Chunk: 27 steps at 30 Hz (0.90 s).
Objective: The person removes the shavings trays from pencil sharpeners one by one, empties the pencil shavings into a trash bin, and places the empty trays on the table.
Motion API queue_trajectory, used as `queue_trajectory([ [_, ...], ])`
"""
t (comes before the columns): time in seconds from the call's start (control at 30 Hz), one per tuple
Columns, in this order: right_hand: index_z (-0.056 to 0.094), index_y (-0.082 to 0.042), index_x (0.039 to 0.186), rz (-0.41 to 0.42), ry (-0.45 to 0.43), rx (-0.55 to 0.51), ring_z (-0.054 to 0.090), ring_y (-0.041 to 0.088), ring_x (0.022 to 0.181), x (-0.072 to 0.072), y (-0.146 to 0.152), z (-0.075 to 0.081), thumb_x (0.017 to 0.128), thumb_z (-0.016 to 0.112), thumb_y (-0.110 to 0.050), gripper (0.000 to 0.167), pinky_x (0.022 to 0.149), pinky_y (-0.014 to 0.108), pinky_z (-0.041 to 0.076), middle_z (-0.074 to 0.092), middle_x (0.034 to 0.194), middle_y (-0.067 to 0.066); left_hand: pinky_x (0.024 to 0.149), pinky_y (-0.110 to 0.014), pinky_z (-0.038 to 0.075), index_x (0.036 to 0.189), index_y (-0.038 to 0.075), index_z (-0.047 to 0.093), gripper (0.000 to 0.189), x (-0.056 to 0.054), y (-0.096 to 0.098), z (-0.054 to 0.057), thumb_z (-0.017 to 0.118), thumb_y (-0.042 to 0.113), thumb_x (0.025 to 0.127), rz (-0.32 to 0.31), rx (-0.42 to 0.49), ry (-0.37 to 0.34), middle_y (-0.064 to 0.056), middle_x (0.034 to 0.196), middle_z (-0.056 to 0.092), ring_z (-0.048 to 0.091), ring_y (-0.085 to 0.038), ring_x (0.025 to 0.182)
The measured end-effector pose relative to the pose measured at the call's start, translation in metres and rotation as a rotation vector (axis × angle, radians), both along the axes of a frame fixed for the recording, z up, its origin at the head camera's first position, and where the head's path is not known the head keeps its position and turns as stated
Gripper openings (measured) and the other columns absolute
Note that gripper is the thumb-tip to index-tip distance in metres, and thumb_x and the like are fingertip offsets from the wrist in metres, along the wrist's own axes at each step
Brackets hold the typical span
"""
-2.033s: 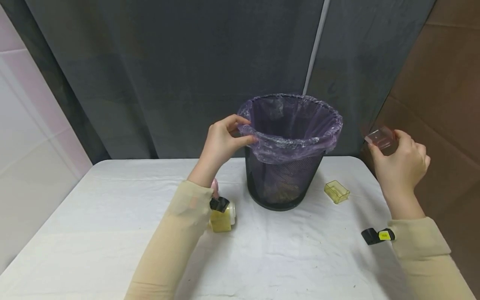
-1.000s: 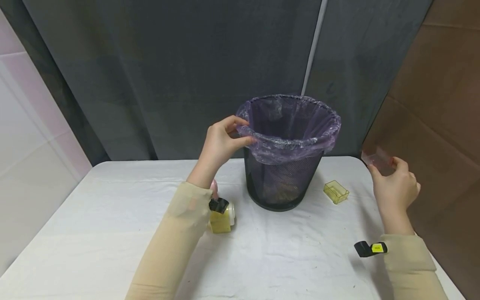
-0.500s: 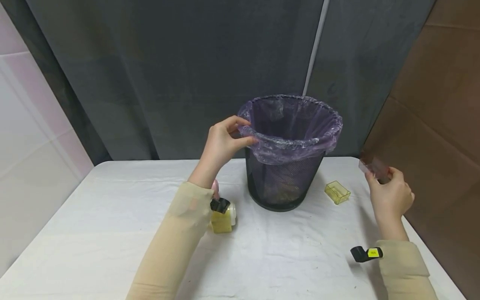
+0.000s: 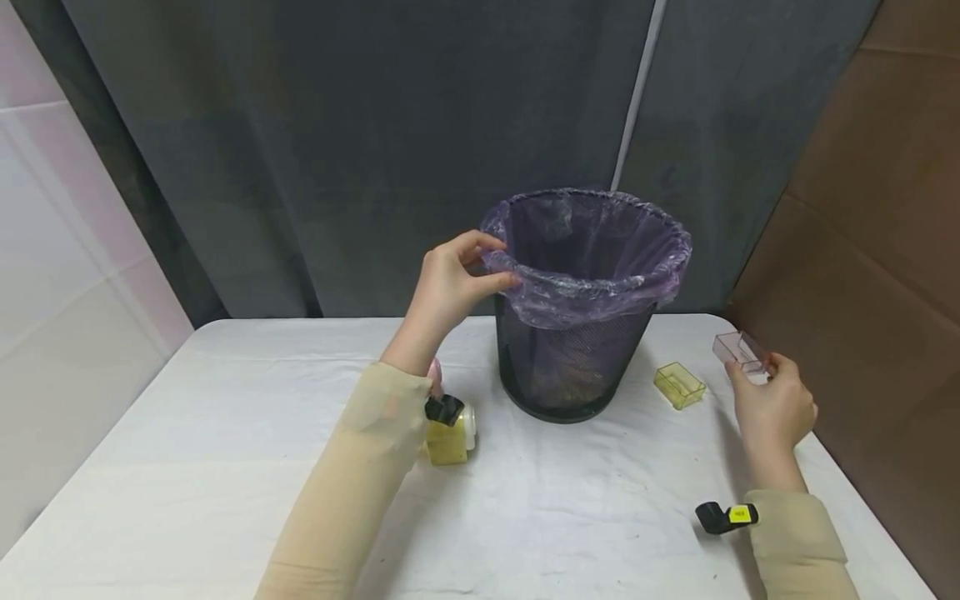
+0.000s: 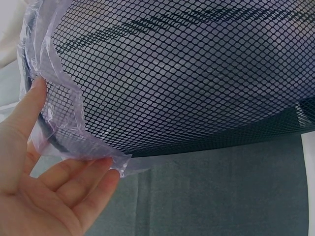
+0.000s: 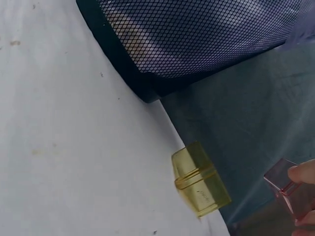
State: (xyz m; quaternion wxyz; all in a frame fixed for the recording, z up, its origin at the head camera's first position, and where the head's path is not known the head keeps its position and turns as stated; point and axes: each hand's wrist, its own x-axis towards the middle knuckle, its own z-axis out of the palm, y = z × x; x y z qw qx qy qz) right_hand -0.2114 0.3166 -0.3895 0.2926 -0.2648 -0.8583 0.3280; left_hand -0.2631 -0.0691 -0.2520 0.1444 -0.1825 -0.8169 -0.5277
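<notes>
A black mesh wastebasket stands upright toward the back, lined with a purple plastic bag folded over its rim. My left hand grips that rim at its left side, thumb and fingers on the bag. In the left wrist view the thumb lies against the bag's loose edge. My right hand pinches a small clear pinkish plastic box between thumb and fingers, low over the table's back right corner. Left of it, a clear yellow plastic box rests on the table.
Partly behind the left wrist lie a yellow block-like item, a white-capped container and something pink. White cloth covers the table. A dark curtain hangs behind, and a brown panel borders the right.
My right hand has come down and leftward with the pinkish box, from beside the basket's rim height to low near the yellow box. My left hand has stayed at the rim.
</notes>
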Motion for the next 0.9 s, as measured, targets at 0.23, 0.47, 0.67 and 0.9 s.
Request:
queue_trajectory([
  [0.23, 0.048, 0.004, 0.135, -0.003, -0.044, -0.029, 0.048, 0.051, 0.110, 0.001, 0.002, -0.009, 0.089, 0.063, -0.039, 0.064, 0.092, 0.057, 0.029, 0.056, 0.127, 0.024, 0.085, -0.034, 0.051, 0.107, 0.014, 0.067, 0.038, -0.001, 0.001, 0.000, 0.085, 0.018, 0.073, 0.002, -0.001, -0.003, -0.003, 0.121, 0.063, 0.061, -0.016, 0.108],
  [0.47, 0.048, 0.004, 0.134, -0.004, -0.059, -0.037, 0.048, 0.050, 0.110, 0.000, 0.004, -0.016, 0.089, 0.063, -0.039, 0.064, 0.092, 0.057, 0.029, 0.056, 0.127, 0.024, 0.086, -0.034, 0.051, 0.107, 0.014, 0.067, 0.038, -0.001, 0.001, 0.000, 0.084, 0.017, 0.074, 0.003, 0.001, -0.003, -0.003, 0.122, 0.063, 0.060, -0.017, 0.109],
  [0.67, 0.047, 0.005, 0.135, -0.003, -0.085, -0.054, 0.047, 0.050, 0.112, 0.000, 0.006, -0.023, 0.090, 0.062, -0.039, 0.065, 0.091, 0.058, 0.030, 0.055, 0.128, 0.025, 0.086, -0.035, 0.050, 0.107, 0.014, 0.067, 0.038, 0.000, 0.001, 0.000, 0.085, 0.017, 0.073, 0.005, -0.001, -0.005, -0.003, 0.121, 0.063, 0.060, -0.017, 0.109],
  [0.9, 0.049, 0.005, 0.132, -0.007, -0.104, -0.064, 0.049, 0.050, 0.111, -0.001, 0.011, -0.031, 0.089, 0.063, -0.040, 0.063, 0.086, 0.057, 0.034, 0.056, 0.125, 0.025, 0.088, -0.035, 0.050, 0.107, 0.014, 0.067, 0.038, 0.000, 0.001, -0.001, 0.085, 0.017, 0.073, 0.004, 0.003, -0.002, -0.002, 0.121, 0.063, 0.060, -0.017, 0.111],
])
